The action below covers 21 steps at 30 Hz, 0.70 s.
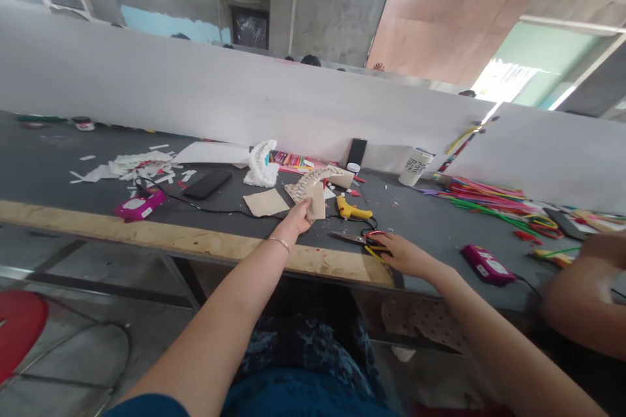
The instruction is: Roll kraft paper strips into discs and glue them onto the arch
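My left hand [299,220] pinches a small piece of tan cardboard [317,201] above the table's front edge. Close behind it is a curved beige piece with a bumpy surface [306,184]. Another flat tan cardboard piece [267,202] lies just left of that hand. My right hand [398,253] is closed around the handles of a pair of scissors [349,236], whose blades point left toward my left hand. A yellow hot glue gun [353,208] rests on the table beyond the scissors. A white bumpy crescent-shaped piece [262,166] stands farther back.
Left are paper scraps [139,166], a black phone [208,185] and a magenta box with a cord [141,206]. Right are a white cup [415,167], coloured pipe cleaners [482,199] and a second magenta box [488,265]. Another person's arm [581,287] reaches in. A white partition [313,111] borders the back.
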Each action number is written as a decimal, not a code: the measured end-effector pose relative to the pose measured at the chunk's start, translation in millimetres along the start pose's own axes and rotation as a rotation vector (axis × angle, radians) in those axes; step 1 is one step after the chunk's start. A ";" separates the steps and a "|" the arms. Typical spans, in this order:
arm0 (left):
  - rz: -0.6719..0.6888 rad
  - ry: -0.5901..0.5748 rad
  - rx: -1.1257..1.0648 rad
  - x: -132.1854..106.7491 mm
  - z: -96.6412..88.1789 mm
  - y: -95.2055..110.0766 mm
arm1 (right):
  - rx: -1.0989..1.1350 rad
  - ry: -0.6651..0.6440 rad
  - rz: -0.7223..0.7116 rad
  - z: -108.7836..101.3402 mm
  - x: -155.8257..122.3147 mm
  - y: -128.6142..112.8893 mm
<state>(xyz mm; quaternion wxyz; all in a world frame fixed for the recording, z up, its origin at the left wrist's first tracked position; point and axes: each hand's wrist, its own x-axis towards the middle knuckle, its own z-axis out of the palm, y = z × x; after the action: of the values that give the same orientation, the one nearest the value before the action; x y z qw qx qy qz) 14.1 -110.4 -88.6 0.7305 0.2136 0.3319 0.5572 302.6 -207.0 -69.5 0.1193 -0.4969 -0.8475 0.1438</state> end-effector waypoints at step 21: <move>0.109 0.031 -0.133 -13.8 -7.3 5.6 | 1.602 -0.410 0.322 51.1 3.8 -118.1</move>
<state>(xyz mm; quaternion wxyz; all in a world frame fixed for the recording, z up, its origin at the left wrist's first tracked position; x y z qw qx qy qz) 2.9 -122.5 -86.4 0.7064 0.1737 0.2933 0.6203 187.8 -265.0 -74.0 0.2574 -0.3407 -0.4128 0.8045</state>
